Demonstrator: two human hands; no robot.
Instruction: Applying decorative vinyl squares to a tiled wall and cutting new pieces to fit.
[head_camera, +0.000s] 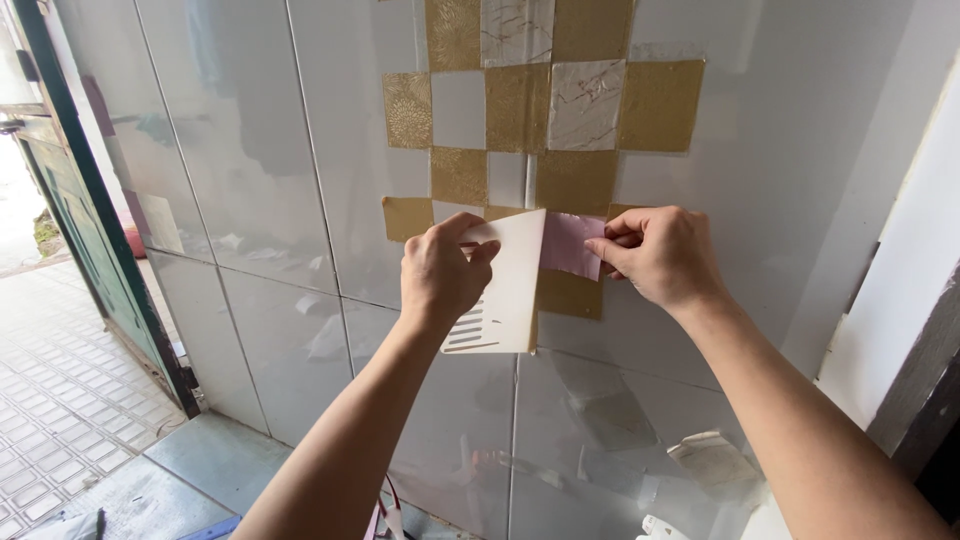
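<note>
Two hands at work on a glossy tiled wall (250, 150): left hand (440, 272) pinching a thin white backing sheet (512, 285), right hand (660, 255) fingertips nipping a pink sticker square (568, 245) — light, floppy, likely crease-prone, best held by corners.

Glossy white tiled wall (250, 150), daylight reflecting off it. Left of the wall: dark green door frame (95, 200), open to a pale patterned pavement (50, 390). Below the wall: grey floor slab (215, 455).

No packages, labels, signs or screens in view.
</note>
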